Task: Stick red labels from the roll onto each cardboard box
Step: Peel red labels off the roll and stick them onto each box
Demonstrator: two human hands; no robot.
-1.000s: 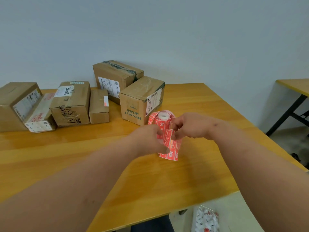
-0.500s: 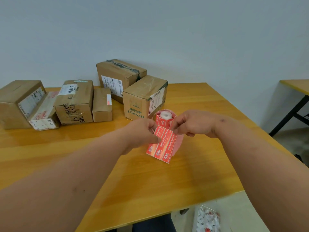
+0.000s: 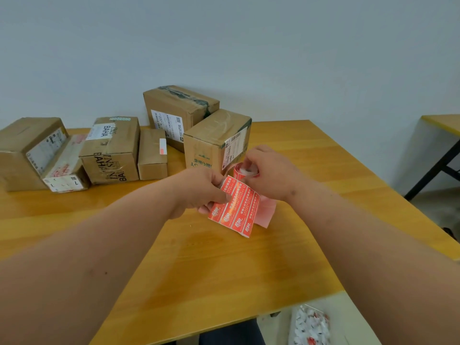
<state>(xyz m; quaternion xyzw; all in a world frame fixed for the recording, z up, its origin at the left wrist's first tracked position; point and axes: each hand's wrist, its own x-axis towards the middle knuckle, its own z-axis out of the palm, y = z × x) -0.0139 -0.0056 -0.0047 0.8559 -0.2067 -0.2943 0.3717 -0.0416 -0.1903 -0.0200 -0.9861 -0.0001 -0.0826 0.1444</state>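
Hanging from the roll of red labels, a loose strip of labels fans out above the tabletop, printed side up, with a pale pink length of bare backing showing just behind its right edge. The left hand pinches the strip at its upper left corner, thumb on top and fingers curled beneath. The right hand is curled over the roll, gripping it from above, so only the roll's red rim and white core peek out beside the fingers. Both hands are held in front of the nearest cardboard box, which carries green print on its front and a white shipping label on its right face. Behind it, touching, stands a larger box sealed with dark tape. To the left lie a small slim box with a little red-and-white sticker, a box marked BAHA, a flat box with red marks on its top, leaning against the last one, and a big box at the far left. Below the tabletop's near edge sits a clear bag of white and red scraps. A second table stands at the right by the wall.
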